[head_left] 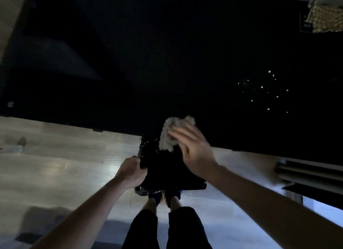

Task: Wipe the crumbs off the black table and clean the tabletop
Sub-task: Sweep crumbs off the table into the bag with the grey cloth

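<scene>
Pressing cloth at table edge: right hand flat, fingers straight. Left hand grips bin rim, fist closed.

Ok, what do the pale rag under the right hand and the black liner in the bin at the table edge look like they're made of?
The crumpled pale grey rag looks like soft, nubby cloth, matte and bunched, possibly terry or microfibre. The glossy black bin liner looks like thin plastic film: it wrinkles and throws sharp white glints where the left hand grips the rim.
</scene>
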